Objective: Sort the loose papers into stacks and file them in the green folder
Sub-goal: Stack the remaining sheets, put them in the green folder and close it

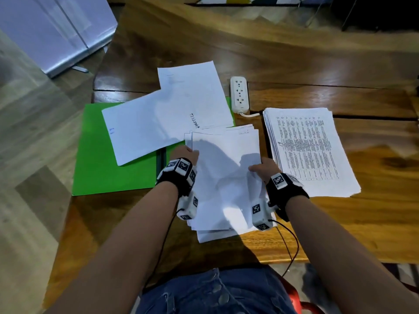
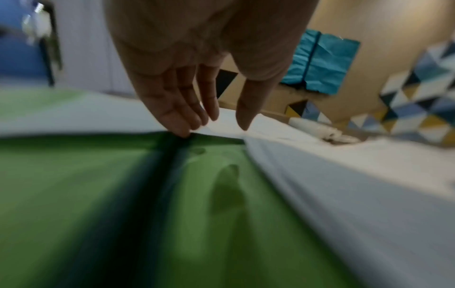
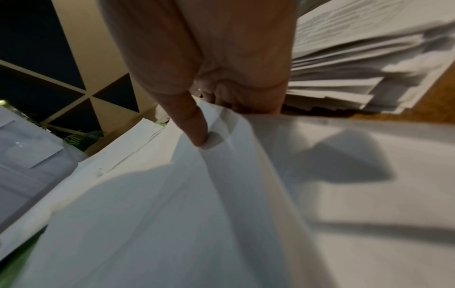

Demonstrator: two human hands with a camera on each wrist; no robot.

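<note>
An open green folder (image 1: pixel 108 164) lies on the table's left, with two loose white sheets (image 1: pixel 158 125) lying askew across it. At the centre sits an uneven stack of blank white papers (image 1: pixel 226 177). My left hand (image 1: pixel 190 154) reaches its left edge; in the left wrist view the left hand (image 2: pixel 216 124) has straight fingers (image 2: pixel 177 118) touching down where folder (image 2: pixel 98 194) and paper meet. My right hand (image 1: pixel 255 168) pinches the stack's right edge; seen from the right wrist, the right hand (image 3: pixel 221 124) has its thumb on a lifted, bent sheet (image 3: pixel 197 194) and fingers curled beneath. A printed stack (image 1: pixel 310 150) lies to the right.
A white power strip (image 1: pixel 239 94) with its cord lies behind the papers. The wooden table (image 1: pixel 272 53) runs far back and right. A pale box (image 1: pixel 52 30) stands on the floor to the left. My lap in denim sits at the table's near edge.
</note>
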